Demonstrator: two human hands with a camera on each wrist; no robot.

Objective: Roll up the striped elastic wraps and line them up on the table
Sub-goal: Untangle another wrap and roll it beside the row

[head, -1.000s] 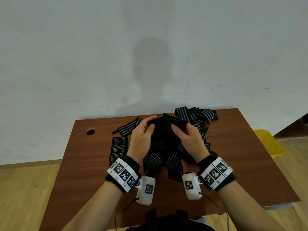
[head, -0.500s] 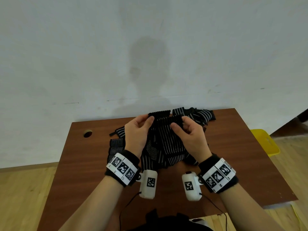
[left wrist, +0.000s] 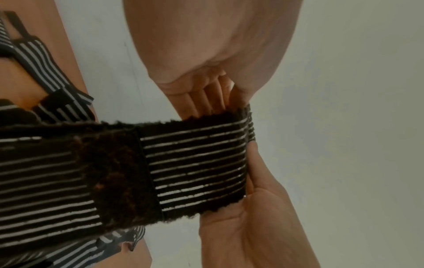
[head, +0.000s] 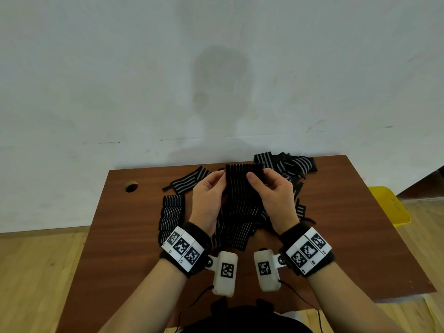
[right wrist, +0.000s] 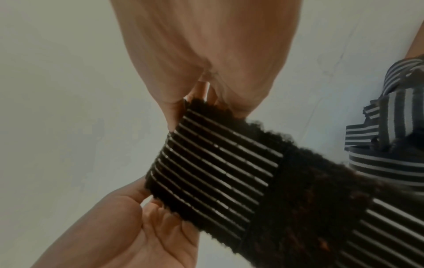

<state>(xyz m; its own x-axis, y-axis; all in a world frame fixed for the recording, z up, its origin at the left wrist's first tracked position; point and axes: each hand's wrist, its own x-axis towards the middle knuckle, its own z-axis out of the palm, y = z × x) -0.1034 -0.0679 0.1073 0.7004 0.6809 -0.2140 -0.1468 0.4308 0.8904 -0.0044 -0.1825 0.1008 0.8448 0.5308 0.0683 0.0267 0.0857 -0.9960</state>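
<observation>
A black elastic wrap with thin white stripes [head: 241,198] hangs over the brown table [head: 336,236]. My left hand [head: 221,179] and right hand [head: 256,179] each pinch a top corner of its end, thumbs in front and fingers behind. In the left wrist view the left hand's fingers [left wrist: 206,98] sit behind the wrap [left wrist: 195,163]. The right wrist view shows the same wrap [right wrist: 218,172] pinched by the right hand [right wrist: 201,103]. Several rolled wraps [head: 171,213] stand in a column at the left. More unrolled wraps lie in a pile [head: 290,165] at the back.
One flat striped wrap [head: 189,180] lies at the back left, near a round cable hole [head: 131,187] in the table. A yellow object [head: 389,207] sits on the floor beyond the table's right edge. A white wall rises directly behind the table.
Both hands lifted the wrap's end from a bunched hold. The top edge was folded over half a second ago; now the end is spread flat between the two thumbs.
</observation>
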